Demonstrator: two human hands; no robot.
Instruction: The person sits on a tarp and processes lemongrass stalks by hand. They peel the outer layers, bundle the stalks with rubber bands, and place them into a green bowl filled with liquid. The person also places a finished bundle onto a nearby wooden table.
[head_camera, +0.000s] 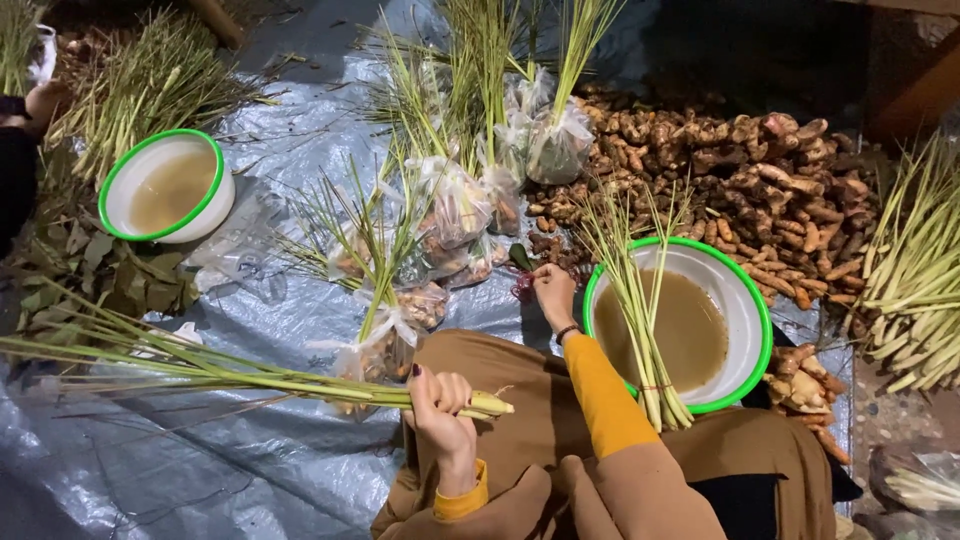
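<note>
Both hands busy: left hand (443, 415) clenched around lemongrass stalks (200, 368), right hand (553, 291) pinching something small and red (523, 287).

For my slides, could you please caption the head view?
Left hand grips lemongrass stalks; right hand reaches beside a green-rimmed basin.

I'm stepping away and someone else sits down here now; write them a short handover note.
Left hand: gripping a bunch of lemongrass stalks near the cut ends, leaves trailing left.
Right hand: reaching forward, fingertips at a small red thing on the tarp; whether it grips is unclear.
A tied lemongrass bundle lies across the near basin of brown water.
Done: several filled bags ahead.
Left: ginger pile, loose lemongrass at right.
</note>
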